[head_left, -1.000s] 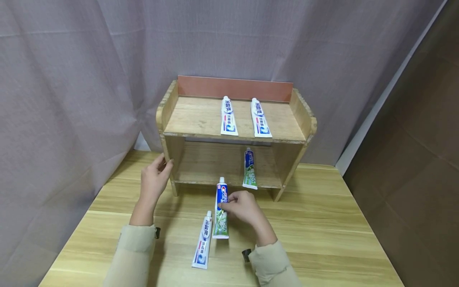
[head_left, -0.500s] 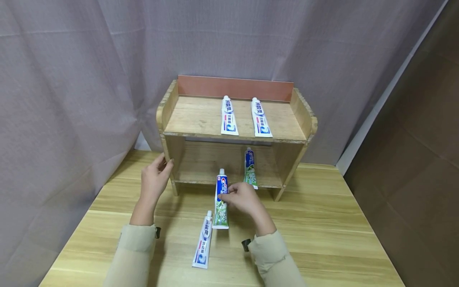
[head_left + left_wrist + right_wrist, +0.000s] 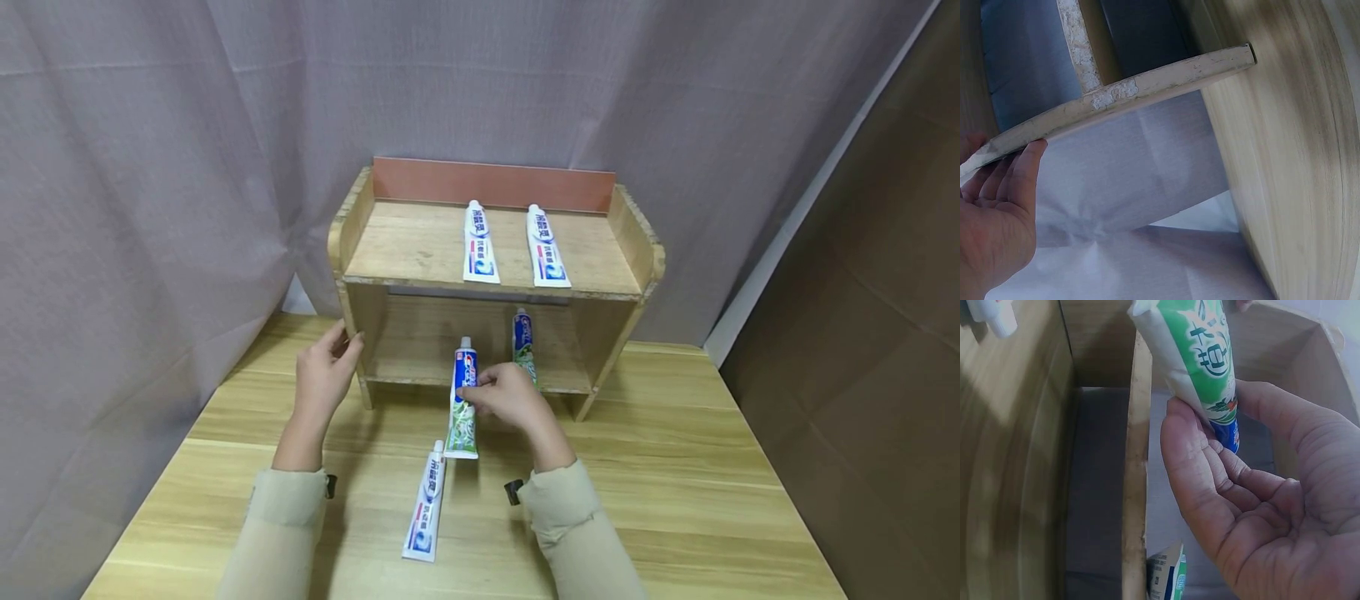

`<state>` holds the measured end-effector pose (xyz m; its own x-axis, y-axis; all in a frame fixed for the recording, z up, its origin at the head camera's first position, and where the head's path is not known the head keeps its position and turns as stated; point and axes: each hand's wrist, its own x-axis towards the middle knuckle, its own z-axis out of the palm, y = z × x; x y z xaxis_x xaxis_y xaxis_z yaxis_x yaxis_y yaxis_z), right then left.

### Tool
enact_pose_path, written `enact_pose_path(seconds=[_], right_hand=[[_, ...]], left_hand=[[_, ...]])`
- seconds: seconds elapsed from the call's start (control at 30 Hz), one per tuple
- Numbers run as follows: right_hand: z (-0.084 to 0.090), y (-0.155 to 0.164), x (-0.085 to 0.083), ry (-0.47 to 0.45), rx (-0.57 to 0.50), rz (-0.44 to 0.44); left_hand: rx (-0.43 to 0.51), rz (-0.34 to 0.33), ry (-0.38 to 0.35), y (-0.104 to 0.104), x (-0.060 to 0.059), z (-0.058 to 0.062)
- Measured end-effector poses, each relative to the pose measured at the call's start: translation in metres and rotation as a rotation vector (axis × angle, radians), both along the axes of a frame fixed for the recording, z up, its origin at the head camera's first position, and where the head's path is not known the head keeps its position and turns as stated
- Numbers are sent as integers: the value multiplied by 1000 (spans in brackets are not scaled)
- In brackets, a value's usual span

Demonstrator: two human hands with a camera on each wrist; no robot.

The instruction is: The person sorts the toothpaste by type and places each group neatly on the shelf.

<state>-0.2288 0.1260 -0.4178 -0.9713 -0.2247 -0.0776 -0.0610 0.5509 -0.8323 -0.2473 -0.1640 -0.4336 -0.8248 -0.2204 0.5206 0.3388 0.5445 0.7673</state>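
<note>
My right hand (image 3: 513, 398) pinches a blue-and-green toothpaste tube (image 3: 462, 433) between thumb and fingers, its white cap pointing toward the wooden shelf (image 3: 420, 250). The tube is in the air before the lower board, also seen in the right wrist view as a green-and-white tube (image 3: 1200, 356). My left hand (image 3: 324, 371) holds the front edge of the shelf's left side panel (image 3: 1116, 94), fingers and thumb on either side. A second blue-and-green tube (image 3: 523, 337) lies on the lower board, its bottom end hidden by my right hand. On the table lies a white toothpaste tube (image 3: 424, 508).
Two white toothpaste tubes (image 3: 480, 246) (image 3: 547, 250) lie side by side on the upper board. A reddish strip (image 3: 487, 183) forms the shelf's back edge. Behind hangs a grey curtain (image 3: 480, 83); the shelf stands on a wood-grain table (image 3: 675, 467).
My right hand has carried the blue-and-green tube forward, toward the lower board, and now covers the end of the tube lying there. My left hand has stayed on the side panel.
</note>
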Motion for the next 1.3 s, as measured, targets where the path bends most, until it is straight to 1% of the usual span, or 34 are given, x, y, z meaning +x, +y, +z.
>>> enact_pose_path(seconds=[0.3, 0.57, 0.7, 0.8, 1.0, 1.2, 1.3], right_hand=[[10, -1, -12, -23, -25, -14], [10, -3, -21, -14, 21, -26], [12, -3, -26, -11, 43, -18], [13, -3, -30, -25, 53, -16], [14, -2, -39, -51, 32, -31], [17, -4, -48, -48, 78, -30], [18, -5, -53, -65, 89, -32]], left_hand=[[-2, 4, 7, 1, 0, 0], [-3, 6, 0, 0, 0, -1], [-1, 3, -9, 0, 0, 0], [-6, 4, -10, -1, 0, -1], [-17, 10, 3, -1, 0, -1], [-22, 14, 8, -1, 0, -1], [-16, 10, 6, -1, 0, -1]])
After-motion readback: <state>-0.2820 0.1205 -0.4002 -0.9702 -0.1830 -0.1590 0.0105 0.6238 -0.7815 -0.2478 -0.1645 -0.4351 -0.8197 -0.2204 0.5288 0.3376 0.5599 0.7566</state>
